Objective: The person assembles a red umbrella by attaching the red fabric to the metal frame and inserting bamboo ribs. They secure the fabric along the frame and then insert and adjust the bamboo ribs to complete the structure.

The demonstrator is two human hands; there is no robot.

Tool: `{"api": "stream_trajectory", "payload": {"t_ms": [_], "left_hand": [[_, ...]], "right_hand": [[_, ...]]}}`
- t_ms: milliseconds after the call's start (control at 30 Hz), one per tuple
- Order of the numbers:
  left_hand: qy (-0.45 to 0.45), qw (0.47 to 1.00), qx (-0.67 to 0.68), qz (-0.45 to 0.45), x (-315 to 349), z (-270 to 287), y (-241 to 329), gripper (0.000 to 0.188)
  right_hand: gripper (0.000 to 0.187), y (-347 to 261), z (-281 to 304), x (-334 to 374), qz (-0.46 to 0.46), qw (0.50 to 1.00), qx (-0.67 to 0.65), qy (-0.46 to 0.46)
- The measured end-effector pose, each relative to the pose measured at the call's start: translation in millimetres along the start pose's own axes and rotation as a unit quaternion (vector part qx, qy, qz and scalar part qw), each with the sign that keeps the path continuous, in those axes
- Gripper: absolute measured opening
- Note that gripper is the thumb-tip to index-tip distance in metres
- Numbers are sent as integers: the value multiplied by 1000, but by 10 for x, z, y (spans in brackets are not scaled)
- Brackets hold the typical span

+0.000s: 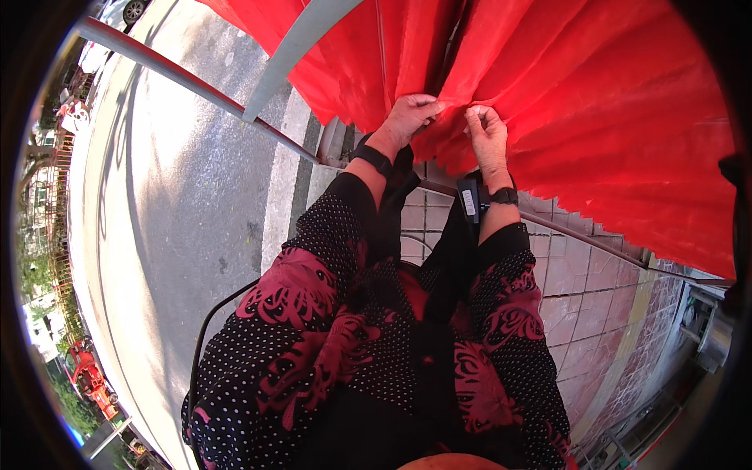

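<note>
A large sheet of bright red cloth (580, 117) hangs in pleats in front of me, its lower edge wavy. My left hand (409, 117) pinches a fold of it between thumb and fingers. Close by on the right, my right hand (487, 135) is closed on the same cloth, with a narrow gap between the two hands. Both wrists carry black straps, and a small dark device (470, 200) with a white label sits at the right wrist. Dotted black sleeves with pink patterns cover my forearms.
A metal rail (196, 82) runs from the upper left toward the cloth, and a curved grey bar (294, 59) crosses it. Paving tiles (580, 270) lie below the cloth, beside a grey road (204, 188) on the left. Metal equipment (713, 337) stands at the far right.
</note>
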State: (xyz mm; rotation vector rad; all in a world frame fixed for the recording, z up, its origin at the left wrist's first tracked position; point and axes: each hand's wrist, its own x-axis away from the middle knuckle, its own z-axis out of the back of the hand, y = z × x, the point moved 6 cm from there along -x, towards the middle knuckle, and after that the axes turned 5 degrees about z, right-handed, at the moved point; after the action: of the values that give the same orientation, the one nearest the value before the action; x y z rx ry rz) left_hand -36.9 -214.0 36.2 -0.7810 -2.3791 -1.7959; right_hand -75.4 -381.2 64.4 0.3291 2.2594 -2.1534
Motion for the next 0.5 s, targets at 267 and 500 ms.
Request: {"api": "stream_trajectory", "payload": {"t_ms": [267,500], "left_hand": [[-68,991,-110,-38,81,-246,71,9],[-97,990,-95,-45,77,-297,117,10]], "right_hand": [[14,-31,-175,-14,42,998,36,-27],[14,-105,-93,24,79,993,92,-1]]}}
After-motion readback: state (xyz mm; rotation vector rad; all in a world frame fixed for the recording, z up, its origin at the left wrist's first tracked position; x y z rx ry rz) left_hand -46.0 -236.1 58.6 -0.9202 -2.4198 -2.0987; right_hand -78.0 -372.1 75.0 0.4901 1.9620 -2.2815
